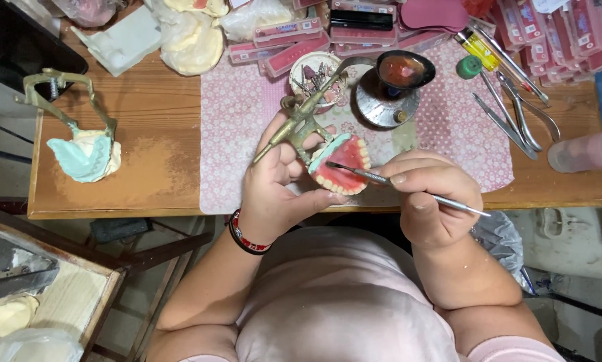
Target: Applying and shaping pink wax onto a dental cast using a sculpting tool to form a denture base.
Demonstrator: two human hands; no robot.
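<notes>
My left hand [277, 191] was clamped on the brass articulator [299, 124] carrying the pink wax denture [341, 167]; my right hand [431, 198], at three o'clock, pinched a metal carving tool [381, 179] touching the wax. At twelve sat a burner dish [403, 70] on the bench [153, 154].

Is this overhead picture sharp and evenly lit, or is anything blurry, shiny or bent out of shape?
Head view: even, soft light with only faint shadows; the denture model in the left hand and the metal tool in the right hand look fairly sharp. The round metal dish shows a mild sheen. The table edges bow slightly, and the corners look softer.
</notes>
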